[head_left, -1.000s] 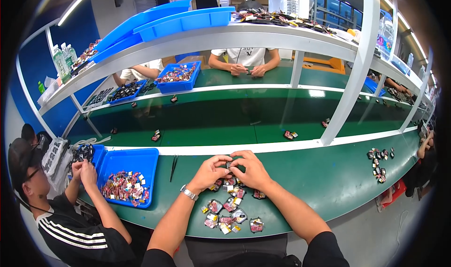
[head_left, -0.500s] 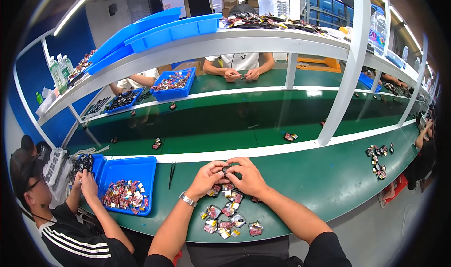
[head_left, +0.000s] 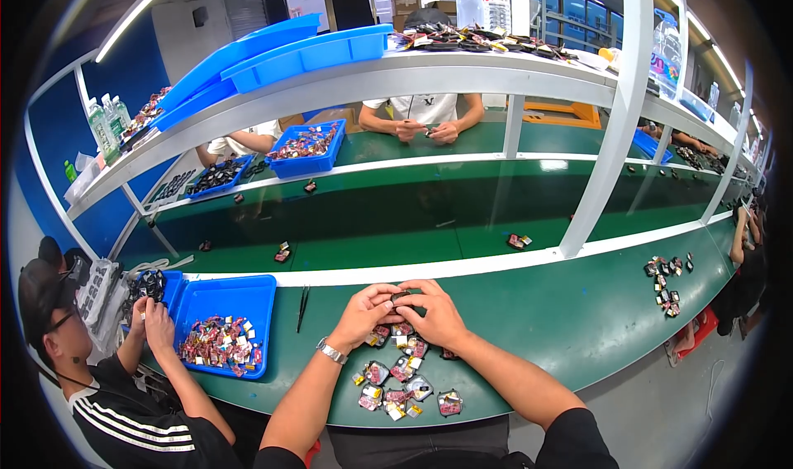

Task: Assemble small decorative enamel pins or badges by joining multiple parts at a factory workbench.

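Note:
Both hands meet over the green bench, a little above a cluster of small parts. My left hand (head_left: pixel 368 314), with a metal watch at its wrist, pinches a small black plastic casing (head_left: pixel 400 296) from the left. From the right, my right hand (head_left: pixel 436 314) closes its fingers and thumb on the same casing, which they largely cover. Just below lie several open black casings (head_left: pixel 402 368) with red circuit boards and silver-and-yellow cells in them. Black tweezers (head_left: pixel 303 308) rest on the bench to the left of my left hand.
A blue tray (head_left: pixel 268 296) of red-and-white parts stands left, beside a co-worker (head_left: pixel 136 395) handling a black part. Beyond a white rail, a green belt (head_left: pixel 388 250) carries scattered assemblies. A white post (head_left: pixel 607 130) rises at right. More casings (head_left: pixel 661 283) lie far right.
The assemblies on the belt have shifted slightly to the right. My right fingers have moved a little on the casing. Across the belt, a co-worker's hands have changed position slightly.

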`<action>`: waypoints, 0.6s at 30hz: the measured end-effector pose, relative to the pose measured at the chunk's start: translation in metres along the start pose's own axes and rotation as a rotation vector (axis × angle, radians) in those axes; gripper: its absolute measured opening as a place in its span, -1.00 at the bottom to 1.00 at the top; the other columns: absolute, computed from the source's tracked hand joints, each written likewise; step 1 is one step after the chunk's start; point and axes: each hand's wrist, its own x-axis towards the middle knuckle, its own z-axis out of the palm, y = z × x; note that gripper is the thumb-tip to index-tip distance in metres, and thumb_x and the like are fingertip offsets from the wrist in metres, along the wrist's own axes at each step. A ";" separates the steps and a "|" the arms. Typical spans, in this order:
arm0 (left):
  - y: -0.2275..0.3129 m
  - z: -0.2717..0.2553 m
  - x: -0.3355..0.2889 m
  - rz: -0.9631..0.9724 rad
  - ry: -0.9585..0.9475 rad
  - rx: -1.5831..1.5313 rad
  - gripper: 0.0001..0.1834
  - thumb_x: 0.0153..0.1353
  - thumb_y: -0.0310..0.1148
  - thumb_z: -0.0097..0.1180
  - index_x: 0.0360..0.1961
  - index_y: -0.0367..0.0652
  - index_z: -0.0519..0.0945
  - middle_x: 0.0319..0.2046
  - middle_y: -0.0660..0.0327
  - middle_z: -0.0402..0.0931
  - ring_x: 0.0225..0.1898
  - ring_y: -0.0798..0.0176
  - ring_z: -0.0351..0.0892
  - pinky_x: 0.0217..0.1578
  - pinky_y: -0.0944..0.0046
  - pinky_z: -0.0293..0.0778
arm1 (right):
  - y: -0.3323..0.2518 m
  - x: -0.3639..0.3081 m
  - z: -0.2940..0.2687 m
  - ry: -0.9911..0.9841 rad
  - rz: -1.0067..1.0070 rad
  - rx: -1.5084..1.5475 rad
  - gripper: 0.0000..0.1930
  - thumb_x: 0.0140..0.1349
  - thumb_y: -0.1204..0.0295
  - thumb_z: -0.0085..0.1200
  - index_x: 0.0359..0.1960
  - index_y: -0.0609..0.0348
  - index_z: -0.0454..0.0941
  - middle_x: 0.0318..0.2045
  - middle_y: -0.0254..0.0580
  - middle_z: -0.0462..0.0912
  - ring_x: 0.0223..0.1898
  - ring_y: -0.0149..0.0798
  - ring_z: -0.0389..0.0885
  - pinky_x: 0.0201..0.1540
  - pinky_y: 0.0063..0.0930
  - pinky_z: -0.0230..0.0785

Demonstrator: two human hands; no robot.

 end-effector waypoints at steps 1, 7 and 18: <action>0.000 0.000 0.000 0.001 0.001 0.000 -0.70 0.37 -0.55 -0.09 0.12 -0.32 0.39 0.00 0.07 0.52 -0.02 0.25 0.59 -0.02 0.28 0.61 | 0.000 0.000 0.000 0.000 -0.001 0.001 -0.85 0.07 0.47 0.24 -0.28 0.07 0.71 -0.04 -0.22 0.61 0.06 -0.09 0.50 0.13 -0.27 0.36; 0.000 0.002 0.002 -0.016 0.015 -0.021 -0.70 0.37 -0.58 -0.10 0.10 -0.34 0.39 -0.01 0.05 0.53 -0.04 0.25 0.61 -0.03 0.29 0.62 | 0.003 0.001 -0.001 0.013 0.023 -0.006 -0.82 0.07 0.48 0.23 -0.26 0.05 0.72 -0.02 -0.22 0.61 0.07 -0.10 0.51 0.13 -0.26 0.36; -0.003 0.003 0.001 0.013 0.074 0.025 -0.73 0.36 -0.60 -0.09 0.07 -0.36 0.42 -0.04 0.02 0.55 -0.05 0.23 0.62 -0.04 0.27 0.65 | 0.005 0.001 -0.001 -0.022 0.048 0.072 -0.80 0.06 0.50 0.24 -0.24 0.03 0.72 0.01 -0.22 0.61 0.11 -0.10 0.49 0.18 -0.27 0.34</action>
